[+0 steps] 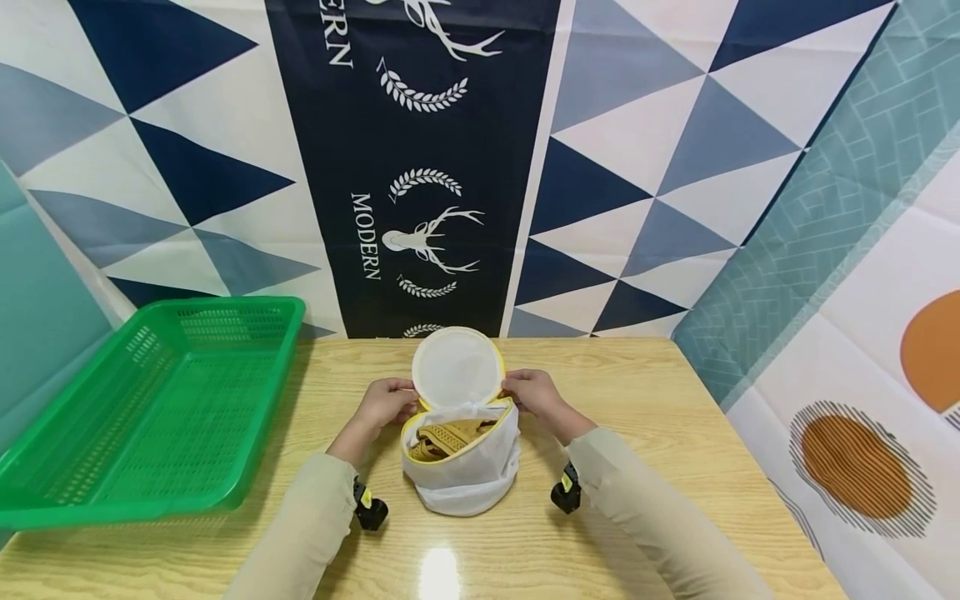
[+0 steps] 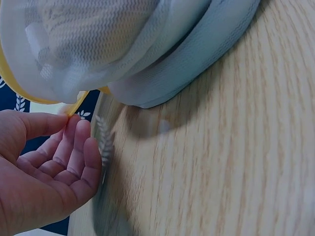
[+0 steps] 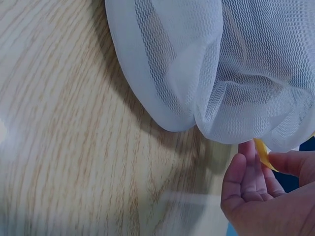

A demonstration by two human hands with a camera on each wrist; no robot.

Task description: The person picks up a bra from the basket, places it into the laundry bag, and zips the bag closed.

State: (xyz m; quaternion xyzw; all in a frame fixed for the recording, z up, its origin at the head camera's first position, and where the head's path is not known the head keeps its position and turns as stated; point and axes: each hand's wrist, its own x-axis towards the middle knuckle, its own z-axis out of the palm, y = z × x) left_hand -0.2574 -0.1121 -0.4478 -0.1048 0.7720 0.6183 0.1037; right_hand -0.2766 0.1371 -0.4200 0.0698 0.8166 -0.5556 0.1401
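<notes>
A white mesh laundry bag (image 1: 472,482) with yellow trim stands on the wooden table, its round lid (image 1: 457,367) flipped up at the back. Through the opening shows a folded mustard-yellow textured item (image 1: 450,437); its kind is hidden by the folds. My left hand (image 1: 386,404) pinches the yellow trim at the lid's left side, thumb against forefinger, as the left wrist view shows. On the opposite side my right hand (image 1: 534,392) pinches the yellow edge (image 3: 263,153) between thumb and fingers. The mesh sides sag in folds.
A large green plastic basket (image 1: 258,417) stands at the left of the table (image 1: 637,500). Behind the table's far edge hangs a patterned cloth backdrop (image 1: 600,208), and another cloth (image 1: 840,333) covers the right side.
</notes>
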